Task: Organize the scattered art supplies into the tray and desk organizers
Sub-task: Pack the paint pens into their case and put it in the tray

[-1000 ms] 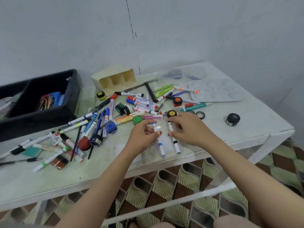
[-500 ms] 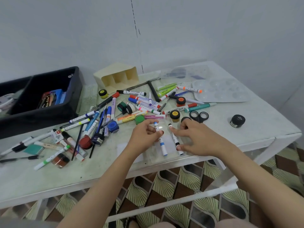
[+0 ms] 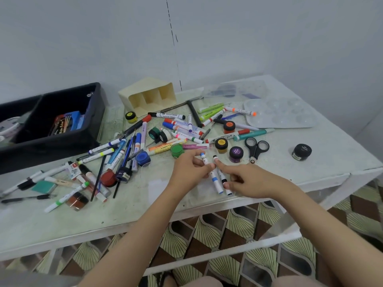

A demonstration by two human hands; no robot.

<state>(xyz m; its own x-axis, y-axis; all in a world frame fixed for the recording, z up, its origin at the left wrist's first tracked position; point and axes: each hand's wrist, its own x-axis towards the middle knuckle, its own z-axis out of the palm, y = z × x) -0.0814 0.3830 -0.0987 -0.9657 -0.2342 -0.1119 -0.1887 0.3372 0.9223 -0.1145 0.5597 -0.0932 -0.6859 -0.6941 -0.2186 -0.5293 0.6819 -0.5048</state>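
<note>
Pinching blue-cap marker point(image 3: 214, 179) — L hand point(image 3: 189, 171); R hand point(image 3: 255, 182) grips black-cap marker point(image 3: 224, 180).

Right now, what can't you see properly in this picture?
All in the head view:
- black tray: left end cut off by the frame edge.
- blue marker: middle hidden by the left hand pinching it.
- black jar: label too small to read.
- clear packet: contents blurred.

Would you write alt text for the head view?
The left hand pinches a blue-capped marker and the right hand a black-capped marker at a table strewn with pens and paint jars; a black tray and cream organizer sit behind.
</note>
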